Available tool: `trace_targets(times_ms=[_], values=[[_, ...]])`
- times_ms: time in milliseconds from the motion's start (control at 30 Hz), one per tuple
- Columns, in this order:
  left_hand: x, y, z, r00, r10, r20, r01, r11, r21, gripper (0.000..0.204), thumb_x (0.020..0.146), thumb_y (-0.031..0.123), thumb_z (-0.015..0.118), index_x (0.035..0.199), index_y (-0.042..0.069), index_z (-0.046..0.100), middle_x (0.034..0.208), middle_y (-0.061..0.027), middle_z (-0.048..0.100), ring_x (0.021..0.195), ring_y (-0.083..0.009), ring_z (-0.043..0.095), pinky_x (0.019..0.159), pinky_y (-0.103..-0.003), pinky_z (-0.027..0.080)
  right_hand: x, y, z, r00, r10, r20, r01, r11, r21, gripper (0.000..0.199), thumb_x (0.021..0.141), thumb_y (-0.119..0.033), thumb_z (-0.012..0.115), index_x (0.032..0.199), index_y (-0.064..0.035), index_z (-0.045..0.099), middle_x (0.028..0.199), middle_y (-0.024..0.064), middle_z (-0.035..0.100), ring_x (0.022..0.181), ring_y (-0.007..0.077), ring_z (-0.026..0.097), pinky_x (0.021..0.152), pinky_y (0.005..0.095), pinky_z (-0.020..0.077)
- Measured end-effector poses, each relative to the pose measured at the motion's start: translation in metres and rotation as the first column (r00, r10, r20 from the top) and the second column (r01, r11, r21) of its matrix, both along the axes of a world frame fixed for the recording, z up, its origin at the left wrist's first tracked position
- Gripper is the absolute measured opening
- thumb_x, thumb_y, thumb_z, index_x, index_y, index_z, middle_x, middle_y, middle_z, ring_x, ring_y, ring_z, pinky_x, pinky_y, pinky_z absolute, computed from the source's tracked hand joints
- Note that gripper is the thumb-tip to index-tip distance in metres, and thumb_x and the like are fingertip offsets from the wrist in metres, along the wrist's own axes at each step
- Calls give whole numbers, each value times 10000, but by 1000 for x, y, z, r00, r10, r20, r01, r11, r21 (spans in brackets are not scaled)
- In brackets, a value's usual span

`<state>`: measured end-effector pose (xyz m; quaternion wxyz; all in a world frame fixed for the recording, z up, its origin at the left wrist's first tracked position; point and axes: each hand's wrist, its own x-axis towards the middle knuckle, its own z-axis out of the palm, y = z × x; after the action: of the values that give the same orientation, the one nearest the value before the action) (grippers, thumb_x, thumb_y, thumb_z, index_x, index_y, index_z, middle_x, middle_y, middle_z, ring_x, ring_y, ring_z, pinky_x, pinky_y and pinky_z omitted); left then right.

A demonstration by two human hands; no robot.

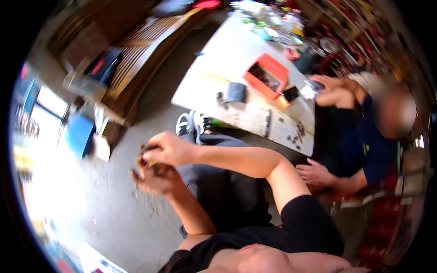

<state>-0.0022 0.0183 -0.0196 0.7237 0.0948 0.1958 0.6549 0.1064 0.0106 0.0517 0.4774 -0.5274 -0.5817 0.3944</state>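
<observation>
My two hands meet left of my knees, over the grey floor. My right hand [170,149] is above, its fingers closed on a dark brown lump [146,154]; motion blur hides what kind of thing it is. Just below, my left hand [157,181] is curled under the same lump, one finger sticking out to the side. Brown smears cover the left hand's fingers. The contact between fingers and lump is partly hidden by my right hand.
Beyond my knees stands a white table [214,59] with a grey-blue cylinder [235,92], a red-orange box [265,58] of brown bits, a pen [267,123] and brown pieces [298,135]. At right sits a co-worker [378,145] holding something shiny. A slatted wooden bench [136,50] is far left.
</observation>
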Motion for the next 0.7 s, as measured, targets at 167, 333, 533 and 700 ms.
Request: trace_targets(times_ms=[167,333,533,700], values=[[19,-11,17,980,-48,192,63,995,-75,471,908,428,398,996,-3,563,1096,-191,588,1048,-271,542,967,-359,398,14,-4,-8,999,-10,-53,0,983,-181,254,866,-203,595,884,50,613,785,60,624,752,90,555,662,255,462],[18,-15,41,941,-36,335,82,989,-126,417,871,433,475,893,22,542,1060,-178,596,1001,-280,546,949,-353,405,12,-8,-5,962,37,-271,-115,954,-278,160,901,-138,574,921,20,591,835,-1,594,786,47,538,707,200,446],[23,-16,38,944,-20,330,67,989,-134,415,879,433,462,906,25,534,1057,-178,594,996,-278,545,946,-356,406,18,-5,-7,924,84,-374,-206,932,-298,158,906,-125,577,953,25,588,863,-2,589,799,46,540,718,199,451],[22,-11,36,938,-25,346,77,988,-137,417,893,429,437,924,24,532,1058,-185,591,988,-278,545,924,-364,416,17,-2,-2,922,40,-385,-170,935,-311,218,901,-182,595,906,36,614,816,22,619,769,50,540,683,211,455]])
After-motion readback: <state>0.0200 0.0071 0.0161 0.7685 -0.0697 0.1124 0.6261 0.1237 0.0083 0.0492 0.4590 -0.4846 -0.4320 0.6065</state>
